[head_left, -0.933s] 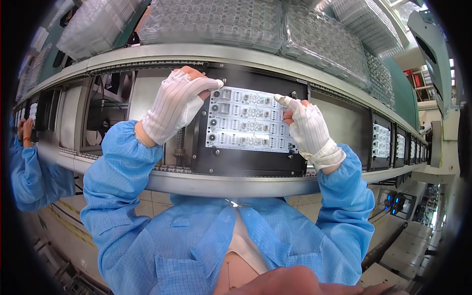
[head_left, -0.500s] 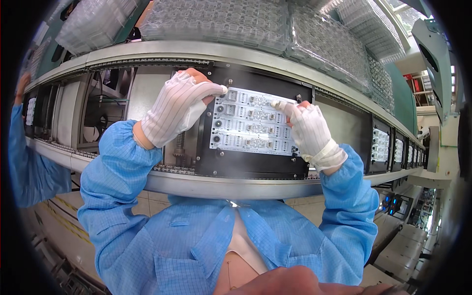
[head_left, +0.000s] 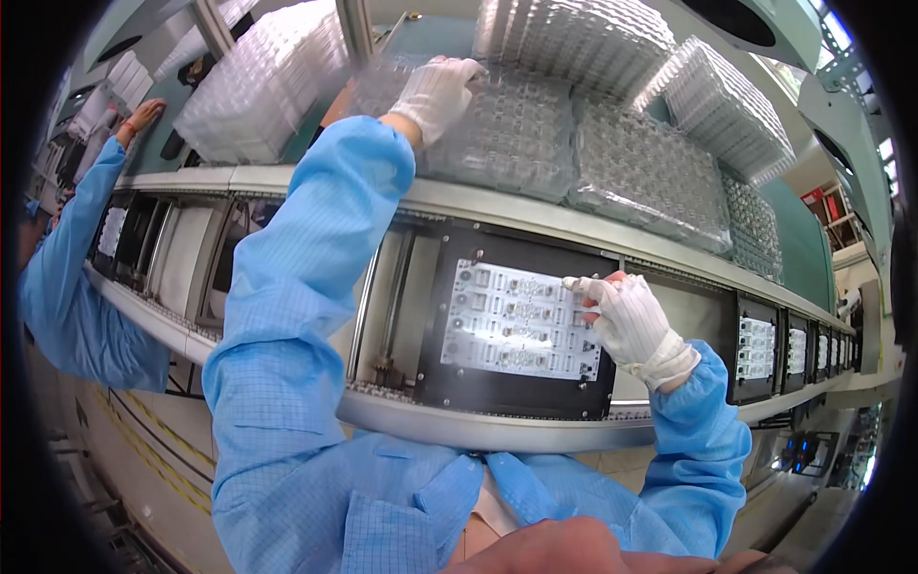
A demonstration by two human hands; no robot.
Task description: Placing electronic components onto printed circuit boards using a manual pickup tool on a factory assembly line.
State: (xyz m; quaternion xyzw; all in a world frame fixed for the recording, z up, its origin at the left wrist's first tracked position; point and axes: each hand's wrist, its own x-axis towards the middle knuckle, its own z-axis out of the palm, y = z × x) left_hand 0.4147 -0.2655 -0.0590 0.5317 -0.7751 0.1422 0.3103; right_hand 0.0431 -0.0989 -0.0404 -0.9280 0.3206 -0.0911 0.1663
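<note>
My left hand, in a white striped glove with some bare fingertips, is over the clear plastic trays beyond the rail. Its fingers are bent together; anything between them is too small to make out. My right hand, gloved the same way, is at the upper right corner of a white circuit board panel. There its thumb and forefinger are pinched together, and whatever they hold is hidden. The panel has several rows of small parts and lies flat on a black carrier plate on the conveyor.
Stacks of clear trays stand on the green bench behind the metal rail. More carriers with white panels line the conveyor to the right. At the left, another person's blue sleeve reaches over the line.
My left hand has left the panel's upper left corner and moved up and away to the trays. My right hand stays by the panel's upper right. The view has shifted, showing more of the bench.
</note>
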